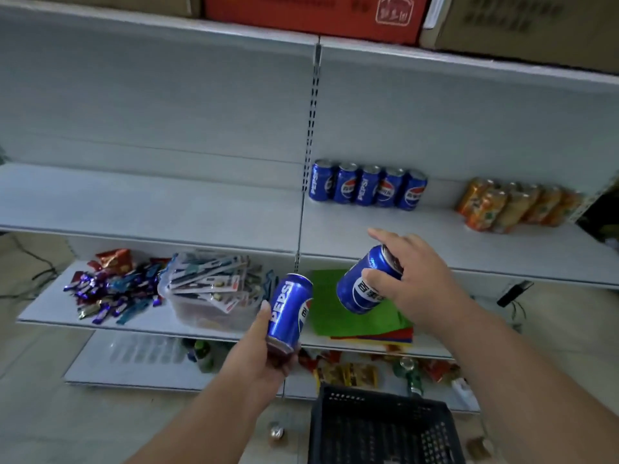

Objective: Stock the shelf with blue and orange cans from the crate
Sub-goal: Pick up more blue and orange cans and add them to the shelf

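While each hand grips one tilted blue can, the right hand [415,283] (nearer than the left hand [264,360]) is just before the row of blue cans [368,187].

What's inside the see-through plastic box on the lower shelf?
The clear plastic box holds a heap of flat carded packets, piled above its rim. What the packets contain, and whatever lies beneath the pile, can't be made out.
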Available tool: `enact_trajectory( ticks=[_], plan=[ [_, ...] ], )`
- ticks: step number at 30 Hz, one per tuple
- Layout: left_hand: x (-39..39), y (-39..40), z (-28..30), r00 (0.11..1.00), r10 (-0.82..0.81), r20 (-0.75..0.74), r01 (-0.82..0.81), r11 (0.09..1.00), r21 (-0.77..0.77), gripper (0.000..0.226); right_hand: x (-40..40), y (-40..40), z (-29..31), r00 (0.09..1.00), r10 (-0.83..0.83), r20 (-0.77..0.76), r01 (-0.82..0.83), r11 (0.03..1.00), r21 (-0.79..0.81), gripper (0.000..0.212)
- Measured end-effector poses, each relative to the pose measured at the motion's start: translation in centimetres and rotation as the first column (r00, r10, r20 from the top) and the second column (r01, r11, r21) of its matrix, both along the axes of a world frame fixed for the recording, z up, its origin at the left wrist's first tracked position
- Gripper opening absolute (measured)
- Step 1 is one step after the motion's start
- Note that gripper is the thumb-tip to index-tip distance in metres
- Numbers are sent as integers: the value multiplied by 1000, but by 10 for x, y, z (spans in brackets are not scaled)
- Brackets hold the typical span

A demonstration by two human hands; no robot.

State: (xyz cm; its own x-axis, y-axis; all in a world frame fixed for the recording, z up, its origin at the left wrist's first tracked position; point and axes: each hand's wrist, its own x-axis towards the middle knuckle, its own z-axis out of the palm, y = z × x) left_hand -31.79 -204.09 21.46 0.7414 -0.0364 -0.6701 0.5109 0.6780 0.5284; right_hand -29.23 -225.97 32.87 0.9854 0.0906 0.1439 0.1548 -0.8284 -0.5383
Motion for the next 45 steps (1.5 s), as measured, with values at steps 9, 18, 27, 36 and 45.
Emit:
enact_trajectory(
  ticks=[9,18,27,36,45],
  plan=[
    [78,-22,25,922,-233,310,211,972,102,51,56,-27,-7,999,-28,-34,29,999,36,63],
    [215,-30,34,835,-376,403,167,869,465,57,129,-22,-2,984,-176,11,176,984,10,63],
    [298,-33,16,739,-620,262,-79,307,949,62,177,-15,-15,981,-191,-28,190,981,-43,64],
    [343,-54,-6,732,-656,183,-48,218,975,71,217,-19,-33,983,-181,-23,179,982,-65,65],
    [374,-61,-10,750,-638,172,-109,138,984,69,243,-32,-46,984,-180,8,180,978,-104,68]
  ],
)
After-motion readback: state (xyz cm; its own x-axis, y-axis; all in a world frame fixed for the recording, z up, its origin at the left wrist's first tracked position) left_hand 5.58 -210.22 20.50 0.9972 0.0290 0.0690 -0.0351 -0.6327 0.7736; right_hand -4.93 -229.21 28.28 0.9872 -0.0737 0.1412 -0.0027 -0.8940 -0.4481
